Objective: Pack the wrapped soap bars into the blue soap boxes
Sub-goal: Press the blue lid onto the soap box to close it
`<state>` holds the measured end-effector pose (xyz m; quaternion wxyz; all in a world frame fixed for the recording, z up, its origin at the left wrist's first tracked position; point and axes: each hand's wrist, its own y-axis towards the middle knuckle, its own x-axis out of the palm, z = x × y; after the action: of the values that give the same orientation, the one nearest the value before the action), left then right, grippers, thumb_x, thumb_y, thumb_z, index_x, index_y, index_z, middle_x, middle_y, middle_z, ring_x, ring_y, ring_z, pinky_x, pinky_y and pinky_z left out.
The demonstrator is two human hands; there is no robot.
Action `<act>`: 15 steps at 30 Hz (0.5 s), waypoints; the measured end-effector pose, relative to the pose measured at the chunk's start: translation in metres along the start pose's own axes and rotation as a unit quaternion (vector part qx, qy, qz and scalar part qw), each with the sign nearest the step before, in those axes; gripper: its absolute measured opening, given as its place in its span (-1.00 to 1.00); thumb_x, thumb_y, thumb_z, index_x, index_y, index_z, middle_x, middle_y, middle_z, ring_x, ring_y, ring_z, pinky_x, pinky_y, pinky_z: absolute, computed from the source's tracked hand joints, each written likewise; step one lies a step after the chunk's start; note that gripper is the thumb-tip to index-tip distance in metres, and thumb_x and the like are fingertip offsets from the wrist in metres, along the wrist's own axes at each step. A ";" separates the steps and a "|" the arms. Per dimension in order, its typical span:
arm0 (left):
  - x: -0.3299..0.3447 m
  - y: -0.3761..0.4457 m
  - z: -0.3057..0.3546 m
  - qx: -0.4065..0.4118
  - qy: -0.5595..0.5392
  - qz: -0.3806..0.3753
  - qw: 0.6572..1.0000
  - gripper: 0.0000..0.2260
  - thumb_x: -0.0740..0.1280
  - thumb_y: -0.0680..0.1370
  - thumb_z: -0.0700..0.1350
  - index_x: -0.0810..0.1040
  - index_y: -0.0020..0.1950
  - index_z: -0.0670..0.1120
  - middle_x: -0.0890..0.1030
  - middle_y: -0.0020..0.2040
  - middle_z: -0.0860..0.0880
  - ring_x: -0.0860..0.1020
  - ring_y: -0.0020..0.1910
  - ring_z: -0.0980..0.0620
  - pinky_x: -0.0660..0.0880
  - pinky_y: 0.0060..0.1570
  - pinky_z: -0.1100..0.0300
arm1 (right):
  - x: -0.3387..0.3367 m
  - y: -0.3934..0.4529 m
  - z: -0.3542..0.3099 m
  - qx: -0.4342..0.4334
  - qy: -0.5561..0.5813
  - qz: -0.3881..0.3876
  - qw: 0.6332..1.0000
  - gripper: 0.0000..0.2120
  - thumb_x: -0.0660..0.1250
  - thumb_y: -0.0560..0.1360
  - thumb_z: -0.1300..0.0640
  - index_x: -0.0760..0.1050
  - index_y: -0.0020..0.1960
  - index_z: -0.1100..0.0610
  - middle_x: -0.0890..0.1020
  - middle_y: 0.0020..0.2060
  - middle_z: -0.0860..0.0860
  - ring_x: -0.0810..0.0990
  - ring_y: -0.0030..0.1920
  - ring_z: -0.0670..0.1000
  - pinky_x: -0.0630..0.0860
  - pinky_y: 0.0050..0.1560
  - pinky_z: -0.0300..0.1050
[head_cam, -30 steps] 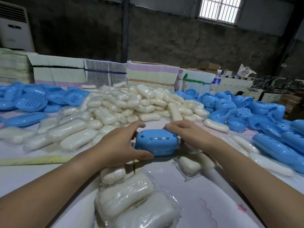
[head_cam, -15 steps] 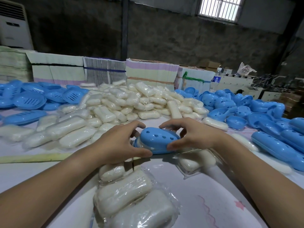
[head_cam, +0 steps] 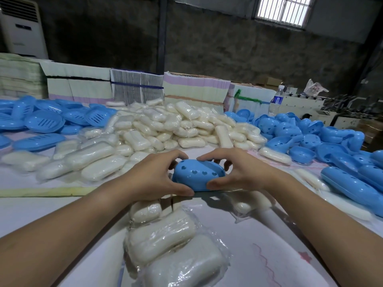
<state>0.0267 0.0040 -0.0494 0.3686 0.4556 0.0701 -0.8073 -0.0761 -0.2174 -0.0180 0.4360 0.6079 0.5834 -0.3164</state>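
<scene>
— What has the person got there, right in the middle of the table (head_cam: 269, 255)?

— A blue soap box (head_cam: 198, 176), the closed kind with heart-shaped holes along its lid. It is tilted, the lid turned toward us. The left hand (head_cam: 154, 178) grips its left end, thumb curled under the near edge and fingers hooked over the far side. The right hand (head_cam: 238, 172) grips the right end the same way, thumb at the near edge, fingers arched over the top. Both hands are clamped on that one box.

— And the soap?

— Just behind the box is a big heap of wrapped soap bars (head_cam: 165, 123). More wrapped bars (head_cam: 163, 239) lie nearer us than the box, beneath the left wrist, and another bar (head_cam: 248, 200) lies under the right wrist.

— Other boxes?

— To the right of the held box, a pile of blue lids and shells (head_cam: 306, 135), with closed boxes (head_cam: 350, 184) nearer the table edge. To its left, beyond the soap heap, slotted blue trays (head_cam: 44, 122). Far behind it all, bundles of flat printed cartons (head_cam: 136, 88) stand against the wall. Whether a bar is inside the held box, I cannot tell.
</scene>
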 end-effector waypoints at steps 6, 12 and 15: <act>0.001 0.000 0.003 0.009 0.019 0.006 1.000 -0.38 0.61 0.15 0.26 0.49 0.15 0.24 0.56 0.05 0.28 0.50 0.06 0.28 0.50 0.05 0.20 | 0.000 0.004 -0.003 -0.009 -0.040 -0.021 0.999 -0.42 0.44 0.35 -0.19 0.43 0.35 -0.29 0.50 0.11 -0.28 0.45 0.06 -0.27 0.34 -0.07 -0.35; -0.001 -0.001 0.008 0.023 0.044 0.001 0.999 -0.36 0.59 0.18 0.29 0.49 0.20 0.24 0.54 0.07 0.28 0.49 0.11 0.21 0.51 0.14 0.09 | 0.003 0.006 -0.002 -0.006 -0.043 -0.033 0.999 -0.40 0.43 0.32 -0.25 0.40 0.34 -0.35 0.48 0.08 -0.31 0.43 0.04 -0.32 0.33 -0.09 -0.35; -0.001 -0.001 0.006 0.025 0.050 0.002 0.998 -0.38 0.57 0.23 0.29 0.48 0.24 0.26 0.55 0.10 0.25 0.48 0.13 0.19 0.49 0.15 0.11 | 0.004 0.006 -0.001 -0.006 -0.041 -0.036 0.998 -0.34 0.37 0.25 -0.35 0.38 0.34 -0.36 0.49 0.12 -0.31 0.45 0.06 -0.29 0.35 -0.06 -0.32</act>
<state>0.0221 0.0024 -0.0452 0.3546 0.5043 0.0676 -0.7845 -0.0695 -0.2141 -0.0199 0.4519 0.5705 0.5879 -0.3531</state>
